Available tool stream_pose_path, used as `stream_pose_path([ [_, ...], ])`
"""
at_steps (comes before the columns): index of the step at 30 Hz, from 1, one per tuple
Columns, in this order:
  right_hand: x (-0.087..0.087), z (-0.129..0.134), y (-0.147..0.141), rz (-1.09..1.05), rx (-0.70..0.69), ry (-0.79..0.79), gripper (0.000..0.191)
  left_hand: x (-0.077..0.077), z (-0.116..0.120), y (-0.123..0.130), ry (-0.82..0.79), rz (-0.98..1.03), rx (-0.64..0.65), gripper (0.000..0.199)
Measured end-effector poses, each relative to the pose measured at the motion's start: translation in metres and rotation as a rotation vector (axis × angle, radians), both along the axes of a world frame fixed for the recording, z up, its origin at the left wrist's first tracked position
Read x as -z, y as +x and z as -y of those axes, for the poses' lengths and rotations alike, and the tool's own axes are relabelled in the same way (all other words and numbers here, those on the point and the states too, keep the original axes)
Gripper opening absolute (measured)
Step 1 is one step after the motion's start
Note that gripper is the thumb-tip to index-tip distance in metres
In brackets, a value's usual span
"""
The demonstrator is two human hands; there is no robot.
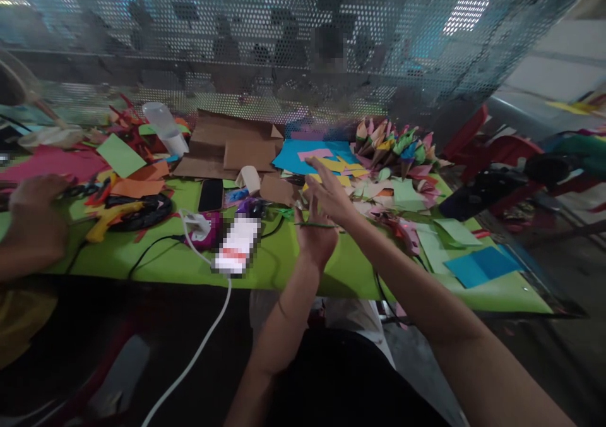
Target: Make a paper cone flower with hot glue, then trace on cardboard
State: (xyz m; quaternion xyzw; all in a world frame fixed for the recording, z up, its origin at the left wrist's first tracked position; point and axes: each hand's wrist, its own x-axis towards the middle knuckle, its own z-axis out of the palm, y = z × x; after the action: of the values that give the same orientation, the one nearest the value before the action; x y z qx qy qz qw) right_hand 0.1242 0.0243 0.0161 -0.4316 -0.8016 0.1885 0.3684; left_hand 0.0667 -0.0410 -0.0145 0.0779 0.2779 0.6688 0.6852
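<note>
My left hand [316, 240] is raised over the front of the green table, its fingers curled up. A thin green stick [318, 225], perhaps a stem, lies across it and appears held there. Just beyond, my right hand [334, 196] reaches forward with its fingers stretched out. Its fingertips are near yellow paper pieces [334, 163] and a pink paper piece [316, 155], which rest on blue sheets [290, 156]. Whether the fingertips touch the paper I cannot tell.
Paper flowers [398, 143] bunch at the back right. Cardboard [203, 146], a dark phone [211, 195], a lit phone [238, 244], a purple socket block [203, 230] and a yellow glue gun [113, 218] stand left. Another person's hand [40, 215] is far left. Cords cross the front edge.
</note>
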Motion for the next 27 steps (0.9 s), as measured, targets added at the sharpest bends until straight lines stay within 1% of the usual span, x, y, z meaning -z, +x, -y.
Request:
stream_pose_path([
  [3, -0.009, 0.003, 0.023, -0.102, -0.115, -0.009, 0.046, 0.005, -0.007, -0.004, 0.127, 0.063, 0.002, 0.064],
  [5, -0.008, 0.013, 0.033, -0.083, -0.186, -0.045, 0.035, 0.007, -0.011, -0.004, 0.166, 0.104, -0.014, 0.066],
  [7, -0.002, 0.023, 0.038, 0.0, -0.233, -0.052, 0.024, 0.008, -0.015, -0.004, 0.155, 0.123, -0.034, 0.065],
  [9, 0.007, 0.029, 0.038, 0.055, -0.206, -0.012, 0.018, 0.007, -0.016, -0.003, 0.13, 0.135, -0.035, 0.062],
  [12, 0.017, 0.03, 0.036, 0.031, -0.157, 0.035, 0.014, 0.002, -0.016, -0.003, 0.113, 0.143, -0.008, 0.058],
  [17, 0.022, 0.024, 0.035, -0.116, -0.164, 0.026, 0.007, -0.005, -0.02, 0.001, 0.064, 0.106, -0.007, 0.056],
  [20, 0.024, 0.018, 0.038, -0.301, -0.141, -0.062, 0.014, -0.007, -0.03, 0.002, 0.042, 0.045, -0.01, 0.048],
  [22, 0.026, 0.012, 0.045, -0.491, -0.109, -0.195, 0.022, -0.006, -0.042, -0.004, 0.041, -0.069, -0.031, 0.039],
  [23, 0.027, 0.008, 0.049, -0.59, -0.086, -0.265, 0.025, -0.006, -0.049, -0.009, 0.04, -0.166, -0.056, 0.034],
  [25, 0.029, 0.0, 0.058, -0.767, -0.033, -0.365, 0.03, -0.003, -0.062, -0.022, 0.039, -0.459, -0.156, 0.023],
  [26, 0.031, -0.004, 0.063, -0.836, -0.01, -0.388, 0.03, 0.0, -0.069, -0.03, 0.015, -0.642, -0.21, 0.02],
  [27, 0.033, -0.008, 0.067, -0.894, 0.009, -0.401, 0.031, 0.002, -0.074, -0.037, -0.021, -0.853, -0.235, 0.019],
])
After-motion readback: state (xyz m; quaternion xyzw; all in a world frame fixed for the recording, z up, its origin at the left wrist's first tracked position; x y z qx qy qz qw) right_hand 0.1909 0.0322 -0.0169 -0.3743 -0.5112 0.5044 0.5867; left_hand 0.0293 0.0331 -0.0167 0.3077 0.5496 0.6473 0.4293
